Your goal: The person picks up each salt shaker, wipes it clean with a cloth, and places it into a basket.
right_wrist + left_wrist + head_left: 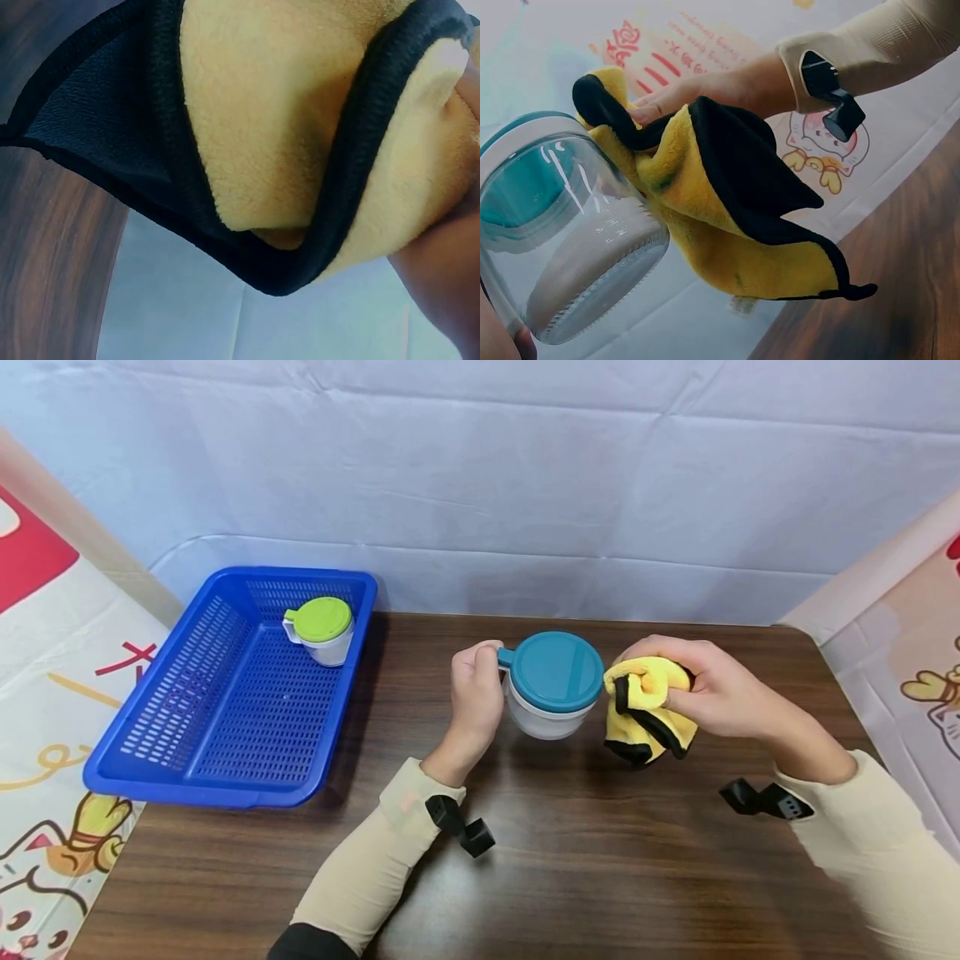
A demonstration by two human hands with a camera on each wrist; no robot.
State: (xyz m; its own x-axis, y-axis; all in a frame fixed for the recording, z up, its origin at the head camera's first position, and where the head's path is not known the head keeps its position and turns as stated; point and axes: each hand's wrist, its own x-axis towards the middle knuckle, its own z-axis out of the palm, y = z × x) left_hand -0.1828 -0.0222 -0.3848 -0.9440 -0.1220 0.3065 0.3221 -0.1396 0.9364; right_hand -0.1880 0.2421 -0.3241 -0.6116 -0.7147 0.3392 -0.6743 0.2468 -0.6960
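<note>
My left hand (477,693) grips the handle of a clear glass seasoning jar (550,723) with a round teal lid (557,670). Whitish contents or a white base show low in the glass jar (592,247) in the left wrist view, where it appears tilted. To the right of the jar, my right hand (716,689) pinches a bunched yellow cleaning cloth (651,727) with black edging, its thumb pressed into the folds. The cloth's upper fold sits right at the jar's side. Loose corners of the cloth (750,262) hang down, and it fills much of the right wrist view.
A blue plastic basket (225,797) stands on the left of the brown wooden table (600,877). Inside its far right corner is a smaller jar (324,627) with a lime-green lid. A pale cloth backdrop (480,485) rises behind the table, with printed sheets at both sides.
</note>
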